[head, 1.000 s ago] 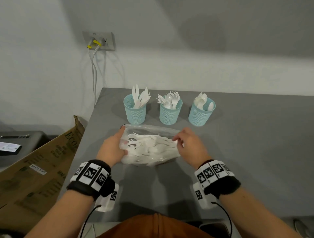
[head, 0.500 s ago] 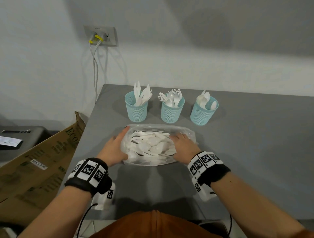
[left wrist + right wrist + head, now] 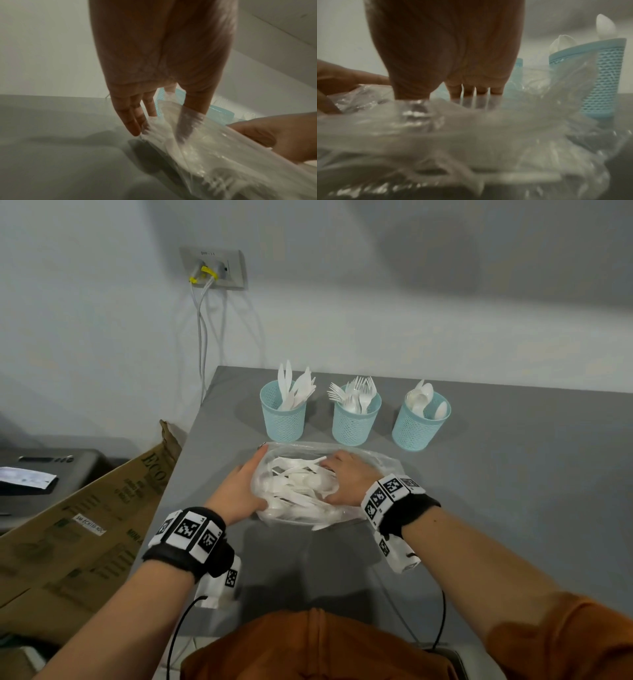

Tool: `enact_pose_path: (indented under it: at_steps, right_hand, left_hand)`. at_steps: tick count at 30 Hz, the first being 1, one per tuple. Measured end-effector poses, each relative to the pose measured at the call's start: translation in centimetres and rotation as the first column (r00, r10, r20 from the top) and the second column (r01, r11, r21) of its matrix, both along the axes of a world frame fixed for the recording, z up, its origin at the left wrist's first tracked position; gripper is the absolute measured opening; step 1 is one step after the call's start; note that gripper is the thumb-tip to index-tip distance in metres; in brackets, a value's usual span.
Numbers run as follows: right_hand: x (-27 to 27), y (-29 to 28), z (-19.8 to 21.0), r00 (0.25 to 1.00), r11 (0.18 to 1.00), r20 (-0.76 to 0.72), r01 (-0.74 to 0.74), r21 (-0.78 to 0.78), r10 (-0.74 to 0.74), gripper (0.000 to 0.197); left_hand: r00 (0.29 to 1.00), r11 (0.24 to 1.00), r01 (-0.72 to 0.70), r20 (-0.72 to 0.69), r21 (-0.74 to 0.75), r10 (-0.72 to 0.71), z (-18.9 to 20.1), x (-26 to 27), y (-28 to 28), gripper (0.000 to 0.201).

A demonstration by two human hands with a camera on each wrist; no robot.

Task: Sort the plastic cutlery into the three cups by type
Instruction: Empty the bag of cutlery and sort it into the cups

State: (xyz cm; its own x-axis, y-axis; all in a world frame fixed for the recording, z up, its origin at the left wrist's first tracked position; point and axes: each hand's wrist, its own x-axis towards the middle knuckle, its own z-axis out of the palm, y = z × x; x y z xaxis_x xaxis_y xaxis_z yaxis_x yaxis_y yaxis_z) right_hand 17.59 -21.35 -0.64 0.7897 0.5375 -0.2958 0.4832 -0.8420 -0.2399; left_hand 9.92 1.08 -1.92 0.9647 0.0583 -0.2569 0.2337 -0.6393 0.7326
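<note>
Grey table (image 3: 513,508). A clear plastic bag (image 3: 385,462) lies flat on it, full of loose white cutlery (image 3: 294,484). The left hand (image 3: 239,491) pinches the bag's left edge, thumb under the film and fingers outside. The right hand (image 3: 346,477) is sunk in the bag — whether it grasps a piece, cannot tell. Left of the bag, off the table: cardboard box (image 3: 85,525). Behind the bag, three blue mesh holders — knife cup (image 3: 283,419), fork cup (image 3: 354,422), spoon cup (image 3: 416,428). Farther behind the bag, on the white wall: socket (image 3: 214,268).

Clear plastic bag (image 3: 376,463), crumpled, lying flat on grey tbl (image 3: 513,491), w/ white plastic cutlery (image 3: 298,484) jumbled inside
</note>
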Motion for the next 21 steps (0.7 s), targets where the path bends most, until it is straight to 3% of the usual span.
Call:
enact_pose_path:
  at_steps: [7,10,14,21]
  right_hand:
    - [0.4,1.0,0.7,0.996,0.976,0.010,-0.084,-0.201,0.088,0.062]
    - [0.6,0.8,0.8,0.997,0.987,0.025,-0.066,-0.144,0.071,0.049]
    - [1.0,0.0,0.9,0.999,0.998,-0.051,0.007,0.069,-0.003,0.055]
    - [1.2,-2.4,0.1,0.991,0.987,0.000,0.131,0.092,-0.131,0.042]
  left_hand:
    - [1.000,1.000,0.006,-0.010,-0.024,-0.006,-0.1,1.0,0.2,0.113]
    - [1.000,0.999,0.023,-0.004,-0.022,-0.023,-0.3,1.4,0.4,0.114]
    - [1.000,1.000,0.002,-0.017,0.006,-0.002,-0.3,1.7,1.0,0.113]
    - [0.997,0.990,0.025,-0.075,0.139,-0.015,0.2,2.0,1.3,0.110]
